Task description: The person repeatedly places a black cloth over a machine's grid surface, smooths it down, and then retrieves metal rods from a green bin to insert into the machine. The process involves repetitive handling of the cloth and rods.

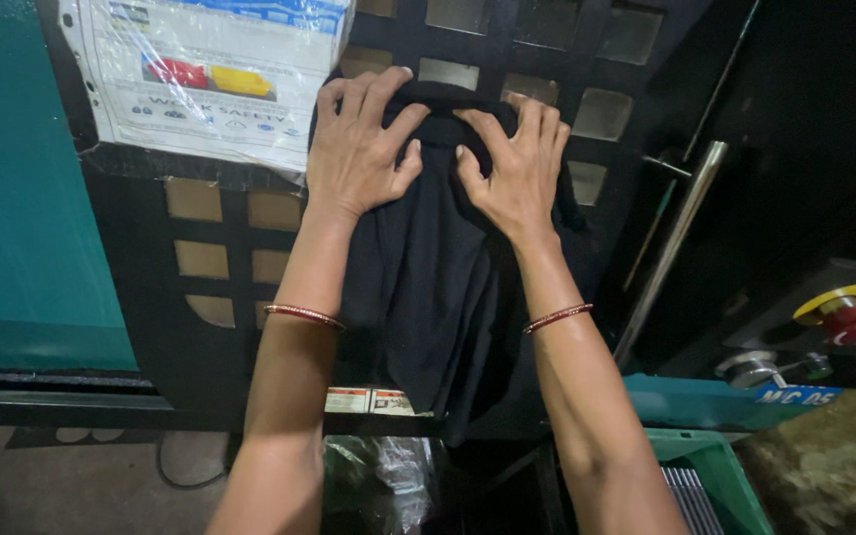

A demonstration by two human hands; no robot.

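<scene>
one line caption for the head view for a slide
Both hands, left hand and right hand, press a black cloth against a dark grid panel on a machine.

A black cloth point(428, 267) hangs limp and creased against a dark grille, at the frame's centre. Its bunched top edge sits at 12 o'clock; its loose folds drop toward 6 o'clock, ending unevenly.

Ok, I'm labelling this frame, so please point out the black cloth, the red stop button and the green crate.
black cloth point(438, 287): head view, hanging middle fold.
red stop button point(852, 319): head view, red cap.
green crate point(710, 461): head view, near rim.
</scene>
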